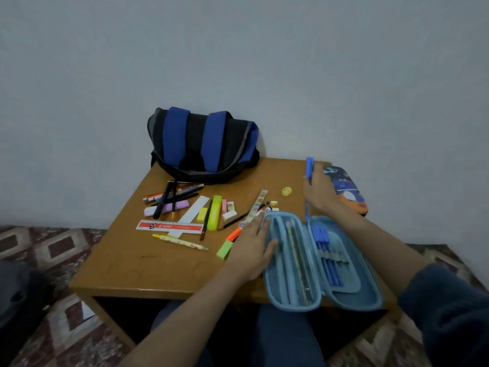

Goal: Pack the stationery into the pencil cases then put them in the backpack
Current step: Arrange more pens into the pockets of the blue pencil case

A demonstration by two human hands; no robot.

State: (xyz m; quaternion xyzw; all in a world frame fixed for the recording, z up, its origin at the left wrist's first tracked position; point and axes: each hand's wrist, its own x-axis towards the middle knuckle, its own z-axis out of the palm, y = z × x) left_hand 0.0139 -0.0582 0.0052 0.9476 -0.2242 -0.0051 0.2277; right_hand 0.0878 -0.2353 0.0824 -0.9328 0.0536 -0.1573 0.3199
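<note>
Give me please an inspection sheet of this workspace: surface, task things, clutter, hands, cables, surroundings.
Surface: wooden table, partly covered with stationery.
Job's things: backpack at the far edge, against the wall; open pencil case at the near right, with pencils and blue pens inside; closed pencil case at the far right edge.
Clutter: loose stationery left of the open case, among it a red ruler, a yellow highlighter and a green eraser.
Hands: left hand lies flat on the open case's left edge; right hand holds a blue pen.
Cables: nothing seen.
Surroundings: plain wall, patterned carpet.
</note>
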